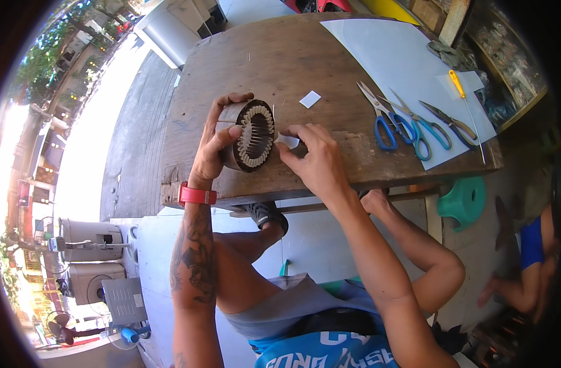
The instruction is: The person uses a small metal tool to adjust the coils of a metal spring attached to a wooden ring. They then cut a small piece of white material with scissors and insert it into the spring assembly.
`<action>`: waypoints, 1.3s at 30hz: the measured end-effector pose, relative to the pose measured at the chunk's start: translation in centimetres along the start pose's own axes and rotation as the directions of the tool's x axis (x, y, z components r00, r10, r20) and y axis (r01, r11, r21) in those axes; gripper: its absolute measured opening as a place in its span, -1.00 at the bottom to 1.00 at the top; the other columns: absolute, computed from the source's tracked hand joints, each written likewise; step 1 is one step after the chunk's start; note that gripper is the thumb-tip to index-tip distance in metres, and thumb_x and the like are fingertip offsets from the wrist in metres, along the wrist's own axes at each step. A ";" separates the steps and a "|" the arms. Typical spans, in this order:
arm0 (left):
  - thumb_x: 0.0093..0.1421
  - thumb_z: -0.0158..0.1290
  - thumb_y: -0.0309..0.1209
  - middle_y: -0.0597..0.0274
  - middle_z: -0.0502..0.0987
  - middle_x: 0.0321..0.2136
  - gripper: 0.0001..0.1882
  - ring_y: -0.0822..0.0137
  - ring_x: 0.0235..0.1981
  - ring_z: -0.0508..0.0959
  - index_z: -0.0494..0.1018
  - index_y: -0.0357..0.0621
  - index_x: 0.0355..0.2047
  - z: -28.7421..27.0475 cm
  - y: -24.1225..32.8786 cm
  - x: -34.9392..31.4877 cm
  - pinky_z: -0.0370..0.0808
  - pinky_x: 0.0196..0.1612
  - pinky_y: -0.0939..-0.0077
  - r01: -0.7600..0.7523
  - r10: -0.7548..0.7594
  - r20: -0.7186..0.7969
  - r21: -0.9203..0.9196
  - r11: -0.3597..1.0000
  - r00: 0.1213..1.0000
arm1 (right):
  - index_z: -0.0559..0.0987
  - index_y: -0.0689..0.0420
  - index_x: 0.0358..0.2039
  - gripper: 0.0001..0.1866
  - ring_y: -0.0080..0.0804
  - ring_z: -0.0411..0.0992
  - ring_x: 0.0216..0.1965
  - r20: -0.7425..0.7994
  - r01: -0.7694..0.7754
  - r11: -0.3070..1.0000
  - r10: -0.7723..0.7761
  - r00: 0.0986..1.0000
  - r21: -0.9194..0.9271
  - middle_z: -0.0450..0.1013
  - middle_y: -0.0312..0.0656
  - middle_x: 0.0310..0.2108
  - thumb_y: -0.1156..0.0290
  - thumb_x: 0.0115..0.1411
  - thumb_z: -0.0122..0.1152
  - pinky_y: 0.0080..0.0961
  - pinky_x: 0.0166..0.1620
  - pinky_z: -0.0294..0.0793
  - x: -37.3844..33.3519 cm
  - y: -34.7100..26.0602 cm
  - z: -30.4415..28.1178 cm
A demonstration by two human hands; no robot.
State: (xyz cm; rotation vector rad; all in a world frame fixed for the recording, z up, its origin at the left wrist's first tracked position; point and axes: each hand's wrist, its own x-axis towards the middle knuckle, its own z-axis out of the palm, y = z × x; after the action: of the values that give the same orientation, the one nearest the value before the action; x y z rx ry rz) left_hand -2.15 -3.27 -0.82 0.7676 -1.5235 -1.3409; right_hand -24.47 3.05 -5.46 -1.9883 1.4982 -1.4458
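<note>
My left hand (214, 140) is wrapped round a motor stator core (256, 138), a dark metal ring held on its side above the wooden table. Its open end faces right, and white slot liners line the inside all round. The thumb lies against the ring's near edge. Just right of the stator, my right hand (320, 156) pinches a small white slip of paper (286, 140) between thumb and fingers. The slip is close to the ring; whether they touch, I cannot tell. Another white paper piece (310, 99) lies on the table beyond my right hand.
A large white sheet (379, 52) covers the table's right side. On and beside it lie blue-handled scissors (386, 126), a second pair of scissors (423, 126), pliers (450, 122) and a yellow-handled screwdriver (464, 98). A green stool (463, 202) stands below the wooden table's (231, 61) right end.
</note>
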 end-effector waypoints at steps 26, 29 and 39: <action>0.20 0.16 -0.10 -0.04 0.50 0.29 -0.25 0.12 0.29 0.56 0.37 -0.23 0.33 0.1 0.1 0.2 0.48 0.36 0.27 0.004 -0.005 -0.028 -0.040 0.999 1.000 | 0.72 0.14 -0.05 -0.75 -0.01 0.57 0.00 0.208 0.250 0.967 -0.236 0.949 -0.043 0.64 -0.08 -0.13 0.55 0.24 0.44 -0.13 0.07 0.63 2.5 1.0 0.3; 0.18 0.20 -0.09 -0.02 0.51 0.29 -0.24 0.13 0.28 0.56 0.40 -0.21 0.33 0.5 0.3 0.3 0.47 0.37 0.28 0.003 -0.004 -0.020 -0.030 1.000 1.000 | 0.68 0.13 0.01 -0.67 0.01 0.57 0.00 0.194 0.226 0.974 -0.219 0.956 -0.015 0.65 -0.06 -0.10 0.53 0.23 0.46 -0.09 0.06 0.62 2.9 1.1 0.2; 0.12 0.18 -0.05 -0.11 0.46 0.37 -0.16 0.04 0.37 0.50 0.38 -0.25 0.36 1.3 1.0 0.6 0.42 0.44 0.21 0.032 -0.036 0.015 0.212 0.977 0.999 | 0.71 0.18 -0.01 -0.68 0.08 0.59 -0.07 0.139 0.153 0.987 -0.145 0.980 -0.044 0.66 0.01 -0.17 0.40 0.25 0.52 -0.05 0.02 0.59 1.3 1.3 -1.4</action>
State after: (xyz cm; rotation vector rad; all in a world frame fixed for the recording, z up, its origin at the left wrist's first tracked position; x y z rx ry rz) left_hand -3.41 -3.10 0.34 0.9195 -1.6939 -1.2262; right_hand -26.43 1.87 -5.00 -2.2257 1.3718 -1.3064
